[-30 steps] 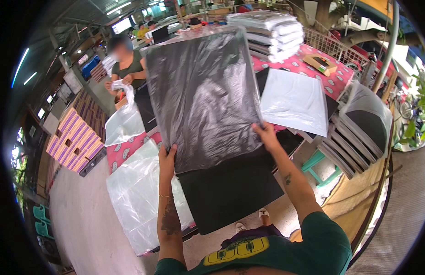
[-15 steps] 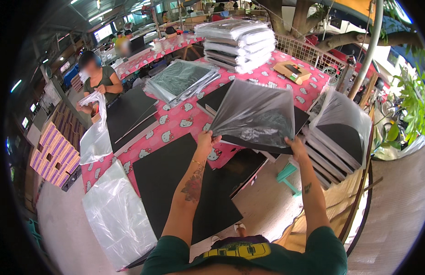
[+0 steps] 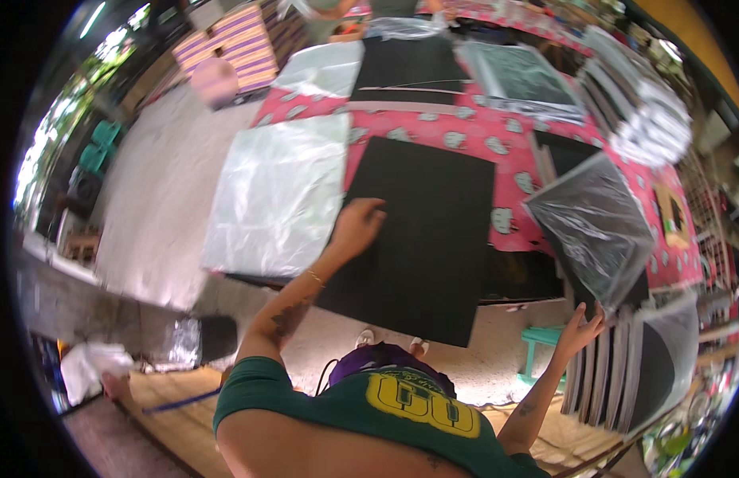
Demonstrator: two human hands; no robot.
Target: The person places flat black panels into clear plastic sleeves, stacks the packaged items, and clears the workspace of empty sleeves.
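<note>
A large black board (image 3: 421, 231) lies in front of me on the near part of the table. My left hand (image 3: 358, 227) is over its left side, fingers loosely bent and nothing seen in them. To the right, a black board in a clear plastic bag (image 3: 596, 223) rests at an angle on other black boards (image 3: 567, 149). Beside the bag's near corner is my right hand (image 3: 580, 329), its fingers spread; whether a fingertip touches the plastic is unclear. Left of the large board lies a pile of clear plastic bags (image 3: 278, 195).
The table has a pink patterned cover (image 3: 457, 127). A stack of bagged boards (image 3: 632, 366) stands at the right by a green stool (image 3: 537, 350). Farther off are another bagged pile (image 3: 521, 76), a tall wrapped stack (image 3: 644, 103) and a person's hands beyond black boards (image 3: 409, 68).
My view has swung left. My left hand has let go of the bagged board and moved over the large black board. The bagged board now rests at the right, and my right hand has opened.
</note>
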